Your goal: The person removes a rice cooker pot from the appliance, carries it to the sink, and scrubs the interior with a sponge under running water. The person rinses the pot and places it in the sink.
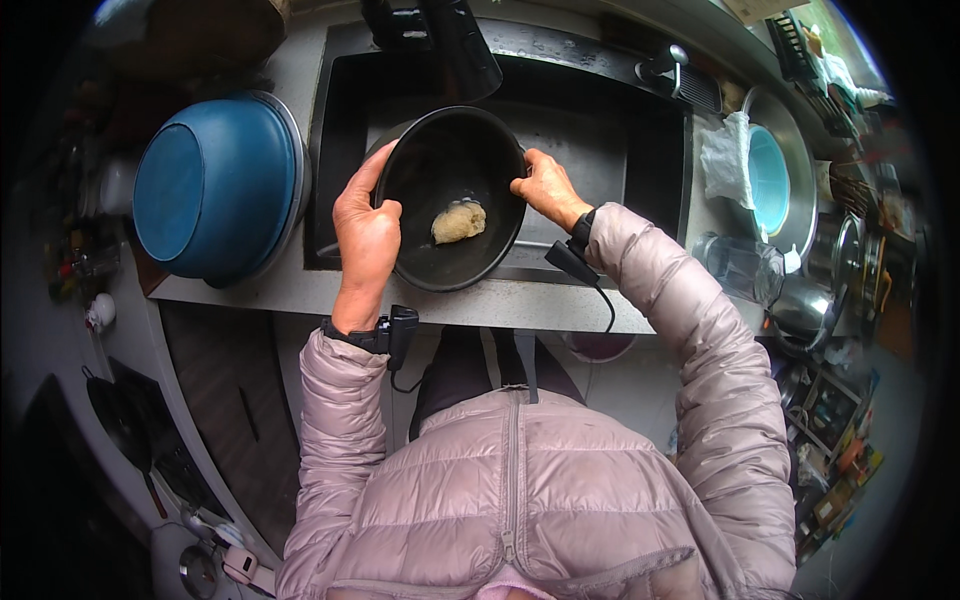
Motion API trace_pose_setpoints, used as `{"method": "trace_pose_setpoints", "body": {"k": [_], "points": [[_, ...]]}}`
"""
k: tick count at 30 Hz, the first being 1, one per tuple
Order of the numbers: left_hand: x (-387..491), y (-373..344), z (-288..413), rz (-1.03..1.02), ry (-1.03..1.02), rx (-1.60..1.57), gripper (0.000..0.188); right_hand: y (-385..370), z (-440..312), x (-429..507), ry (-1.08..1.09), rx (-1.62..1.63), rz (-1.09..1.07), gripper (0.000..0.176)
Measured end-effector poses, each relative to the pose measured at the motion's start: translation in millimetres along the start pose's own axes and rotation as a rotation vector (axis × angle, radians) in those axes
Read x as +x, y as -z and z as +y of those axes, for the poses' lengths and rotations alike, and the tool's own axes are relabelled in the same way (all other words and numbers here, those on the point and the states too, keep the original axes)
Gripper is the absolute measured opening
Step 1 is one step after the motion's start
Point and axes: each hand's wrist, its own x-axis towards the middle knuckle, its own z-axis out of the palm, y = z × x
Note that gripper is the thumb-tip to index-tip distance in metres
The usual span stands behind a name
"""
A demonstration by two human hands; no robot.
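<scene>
A round dark pot (457,157), tilted with its mouth towards me, is held over the front of the black sink (660,180). My left hand (367,225) grips its left side, thumb at the rim. On the right side of the rim, my right hand (551,184) has a hold with thumb and fingers. A pale, rumpled wad (459,223), perhaps a scouring pad or loofah, lies inside on the lower wall. Neither hand touches that wad. The pot's underside is hidden.
A black faucet (461,52) reaches over the sink just behind the pot. Left of the sink an upturned blue basin (232,187) rests on a metal one. To the right stand a glass jar (739,266), a turquoise basket (769,180) and a white cloth (727,161).
</scene>
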Motion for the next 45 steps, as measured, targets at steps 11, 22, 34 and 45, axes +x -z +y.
{"method": "trace_pose_setpoints", "body": {"k": [11,22,34,45], "points": [[-6,-2,3,0.024,-0.02,-0.015,0.071,-17,-15,-6,-0.043,-0.108,0.203,0.031],[-9,-6,2,0.042,-0.027,-0.06,0.069,-14,-16,-11,-0.074,-0.103,0.199,0.038],[-10,-6,2,0.048,-0.01,-0.084,0.071,-16,-10,-6,-0.045,-0.122,0.226,0.038],[-11,-5,2,0.045,-0.034,-0.07,0.07,-10,-7,-8,-0.002,-0.108,0.16,0.042]]}}
